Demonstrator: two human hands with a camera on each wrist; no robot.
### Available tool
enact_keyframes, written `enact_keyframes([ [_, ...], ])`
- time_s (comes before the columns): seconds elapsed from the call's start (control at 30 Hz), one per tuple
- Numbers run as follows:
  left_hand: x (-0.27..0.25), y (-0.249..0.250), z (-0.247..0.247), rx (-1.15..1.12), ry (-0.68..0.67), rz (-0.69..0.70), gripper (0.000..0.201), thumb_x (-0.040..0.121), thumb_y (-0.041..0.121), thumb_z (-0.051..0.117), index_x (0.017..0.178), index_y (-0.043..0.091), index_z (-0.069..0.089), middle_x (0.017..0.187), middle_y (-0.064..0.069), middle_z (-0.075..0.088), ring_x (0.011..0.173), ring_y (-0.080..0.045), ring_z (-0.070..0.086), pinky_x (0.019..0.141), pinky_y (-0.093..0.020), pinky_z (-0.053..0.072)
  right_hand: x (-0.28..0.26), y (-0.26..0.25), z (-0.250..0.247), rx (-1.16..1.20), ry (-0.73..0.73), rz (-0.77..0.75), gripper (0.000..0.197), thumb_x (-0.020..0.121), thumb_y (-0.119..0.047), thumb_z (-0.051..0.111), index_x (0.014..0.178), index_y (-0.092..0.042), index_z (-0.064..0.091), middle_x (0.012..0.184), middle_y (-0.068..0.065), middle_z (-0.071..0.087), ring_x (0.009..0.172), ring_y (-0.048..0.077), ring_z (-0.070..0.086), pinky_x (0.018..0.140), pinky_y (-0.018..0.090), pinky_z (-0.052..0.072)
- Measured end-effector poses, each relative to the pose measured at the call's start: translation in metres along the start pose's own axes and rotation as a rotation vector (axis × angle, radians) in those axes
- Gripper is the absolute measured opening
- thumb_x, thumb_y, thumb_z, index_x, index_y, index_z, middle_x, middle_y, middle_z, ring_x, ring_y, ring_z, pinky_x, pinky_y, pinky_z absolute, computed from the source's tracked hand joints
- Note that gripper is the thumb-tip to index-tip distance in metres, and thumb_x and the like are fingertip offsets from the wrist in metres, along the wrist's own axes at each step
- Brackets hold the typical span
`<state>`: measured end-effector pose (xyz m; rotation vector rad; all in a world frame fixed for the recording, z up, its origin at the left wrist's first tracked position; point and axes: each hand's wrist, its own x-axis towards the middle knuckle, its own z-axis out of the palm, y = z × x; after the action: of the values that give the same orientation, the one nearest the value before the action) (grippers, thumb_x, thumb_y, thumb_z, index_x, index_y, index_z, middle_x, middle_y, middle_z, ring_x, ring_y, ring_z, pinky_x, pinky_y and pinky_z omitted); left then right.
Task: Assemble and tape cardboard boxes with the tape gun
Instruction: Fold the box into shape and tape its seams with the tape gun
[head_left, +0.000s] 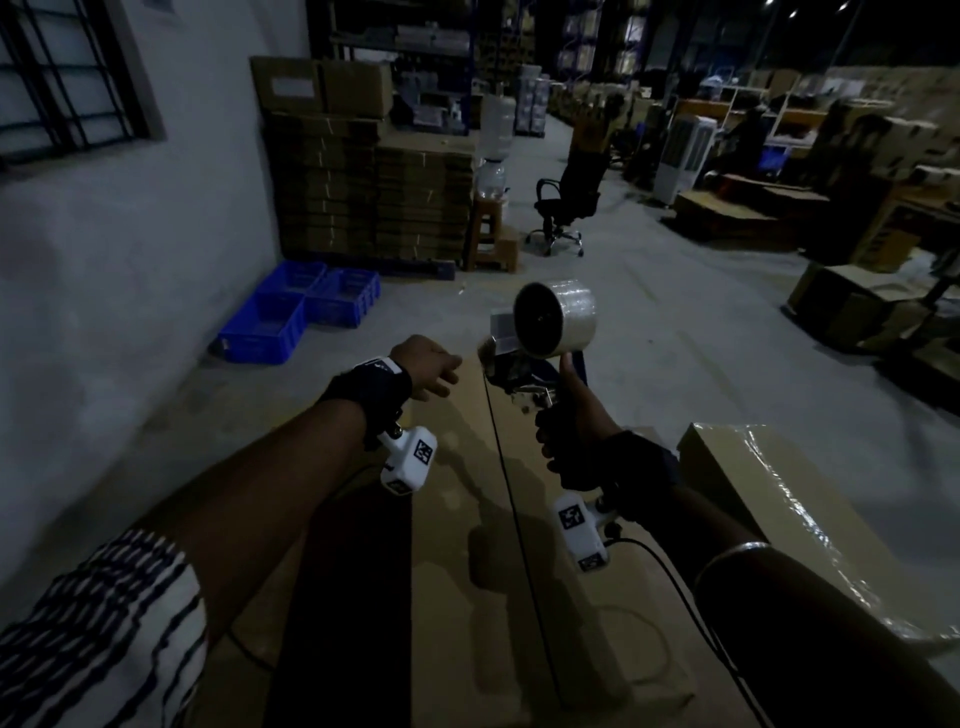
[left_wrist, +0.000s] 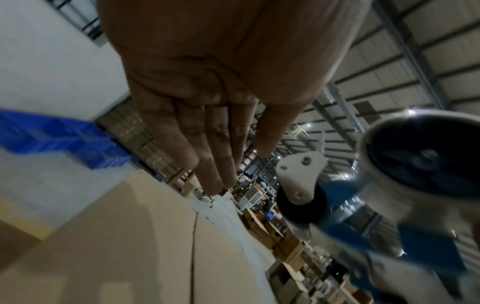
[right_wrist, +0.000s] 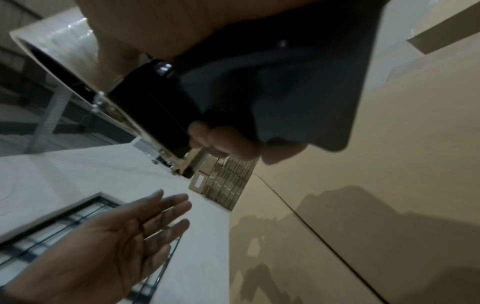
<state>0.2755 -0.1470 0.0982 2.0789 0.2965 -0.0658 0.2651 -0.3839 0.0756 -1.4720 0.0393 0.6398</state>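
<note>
I see matt brown cardboard on the box under my hands, smooth and creased at the seam. The tape roll on the tape gun is glossy clear film. Blue crates look like hard plastic. The neighbouring box shines with glossy wrap.

head view downward, wrist views close, upward

Dim warehouse aisle with a pale concrete floor.

A white wall runs along the left, a barred window high in it. Blue crates sit at its foot, stacked flat cartons beyond. A black office chair stands far down the aisle; ceiling lights glow far right.
</note>
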Motion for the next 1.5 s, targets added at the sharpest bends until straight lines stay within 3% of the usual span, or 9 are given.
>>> enact_keyframes([
  [0.1,0.025,0.008,-0.006,-0.130,-0.076,-0.032,0.033,0.099,0.031,0.054,0.116,0.005,0.064,0.108,-0.007,0.069,0.090,-0.024,0.068,0.080,-0.036,0.049,0.015,-0.008,0.002,0.071,-0.004,0.012,0.078,0.080,-0.090,0.036,0.059,-0.023,0.070,0.059,0.001,0.032,0.049,0.016,0.026,0.052,0.026,0.022],
  [0.27,0.061,0.008,-0.012,-0.272,-0.228,-0.028,0.035,0.096,0.040,0.056,0.110,0.010,0.069,0.104,-0.003,0.074,0.093,-0.019,0.071,0.079,-0.031,0.048,0.040,-0.012,0.009,0.187,0.038,0.010,0.081,0.080,-0.089,0.039,0.101,-0.018,0.072,0.061,0.002,0.034,0.057,0.018,0.023,0.064,0.034,0.013],
  [0.47,0.100,-0.002,-0.014,-0.421,-0.375,-0.084,0.027,0.098,0.024,0.047,0.109,0.011,0.067,0.106,-0.004,0.074,0.096,-0.020,0.071,0.077,-0.031,0.046,0.066,-0.013,0.007,0.213,0.090,0.038,0.087,0.075,-0.092,0.042,0.098,-0.011,0.065,0.063,0.003,0.038,0.057,0.019,0.026,0.058,0.030,0.019],
  [0.6,0.121,-0.008,-0.008,-0.426,-0.401,-0.095,0.024,0.100,0.023,0.048,0.104,0.010,0.067,0.103,-0.005,0.074,0.091,-0.019,0.071,0.072,-0.028,0.046,0.082,-0.012,0.011,0.217,0.079,0.034,0.092,0.047,-0.096,0.064,0.089,-0.013,0.059,0.067,0.007,0.039,0.058,0.020,0.028,0.062,0.034,0.015],
  [0.73,0.140,-0.014,-0.003,-0.401,-0.447,-0.097,0.021,0.097,0.019,0.051,0.103,0.010,0.069,0.099,-0.004,0.074,0.091,-0.018,0.071,0.069,-0.026,0.047,0.090,-0.013,0.016,0.263,0.103,0.027,0.087,0.075,-0.090,0.047,0.094,-0.008,0.068,0.071,0.008,0.042,0.055,0.020,0.034,0.056,0.028,0.027],
  [1.0,0.172,-0.026,0.001,-0.447,-0.438,-0.152,0.025,0.098,0.004,0.043,0.109,-0.003,0.065,0.093,-0.016,0.069,0.087,-0.025,0.067,0.070,-0.027,0.050,0.095,-0.018,0.028,0.326,0.156,0.068,0.087,0.080,-0.088,0.042,0.098,-0.006,0.065,0.068,0.008,0.045,0.056,0.020,0.036,0.057,0.027,0.029],
  [1.17,0.181,-0.031,0.009,-0.682,-0.501,-0.259,0.033,0.098,0.018,0.041,0.113,-0.002,0.062,0.087,-0.010,0.068,0.088,-0.029,0.065,0.102,-0.043,0.047,0.095,-0.017,0.030,0.349,0.180,0.073,0.084,0.077,-0.090,0.044,0.085,-0.010,0.069,0.068,0.007,0.046,0.054,0.019,0.036,0.056,0.026,0.029],
  [1.33,0.183,-0.026,0.014,-0.543,-0.491,-0.186,0.030,0.100,0.022,0.047,0.108,-0.002,0.063,0.085,-0.017,0.068,0.080,-0.030,0.068,0.090,-0.038,0.054,0.095,-0.015,0.028,0.353,0.197,0.053,0.085,0.080,-0.089,0.041,0.096,-0.011,0.070,0.066,0.006,0.047,0.052,0.018,0.040,0.056,0.026,0.031],
  [1.5,0.188,-0.019,0.015,-0.492,-0.583,-0.211,0.036,0.093,0.034,0.054,0.083,0.000,0.063,0.056,-0.015,0.060,0.052,-0.026,0.064,0.080,-0.034,0.052,0.094,-0.013,0.028,0.351,0.211,0.048,0.085,0.080,-0.088,0.043,0.104,-0.010,0.065,0.062,0.005,0.048,0.049,0.018,0.041,0.053,0.026,0.033],
])
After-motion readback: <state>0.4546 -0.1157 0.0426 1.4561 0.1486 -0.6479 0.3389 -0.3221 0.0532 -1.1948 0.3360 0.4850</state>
